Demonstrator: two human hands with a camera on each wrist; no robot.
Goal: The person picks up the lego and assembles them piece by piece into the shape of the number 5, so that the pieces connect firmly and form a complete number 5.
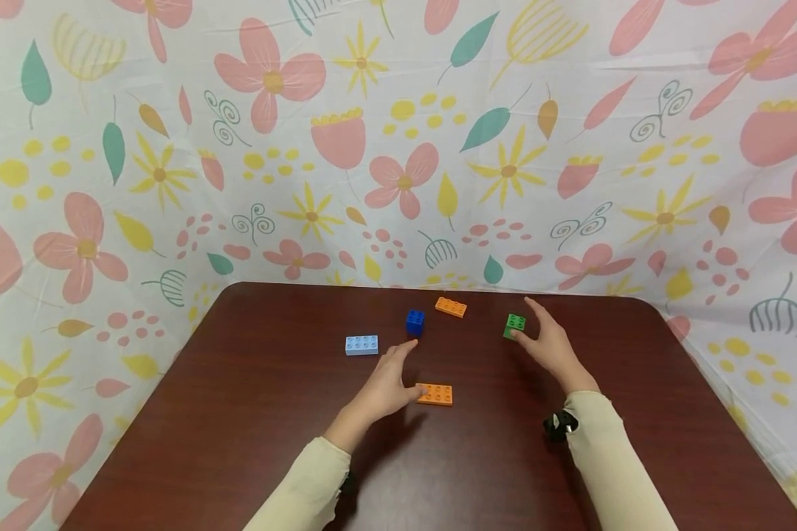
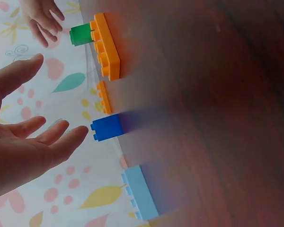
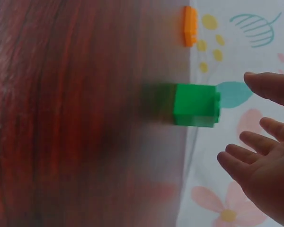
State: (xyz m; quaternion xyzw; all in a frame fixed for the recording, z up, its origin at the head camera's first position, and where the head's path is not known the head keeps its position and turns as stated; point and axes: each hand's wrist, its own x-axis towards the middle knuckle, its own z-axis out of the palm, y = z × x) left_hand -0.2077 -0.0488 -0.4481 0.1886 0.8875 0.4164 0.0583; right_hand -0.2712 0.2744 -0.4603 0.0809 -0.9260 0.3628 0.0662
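Right of the centre of the head view, a bright green, square plastic block with studs on top stands on the table, which is dark reddish-brown. The right hand is just beside it; the right wrist view shows a gap between them. Its fingers are extended, the thumb is well apart from them, and nothing is held. Lower, near the middle of the frame, lies a flat, orange rectangular plastic block. The thumb of the left hand appears over its left end, but the left wrist view shows them apart. This hand's fingers are also spread wide and have hold of nothing. Above these fingertips stands a dark blue, square plastic block, with a light blue, rectangular plastic block to its left and a second orange block to its upper right. Behind, white flowered cloth fills the upper half.
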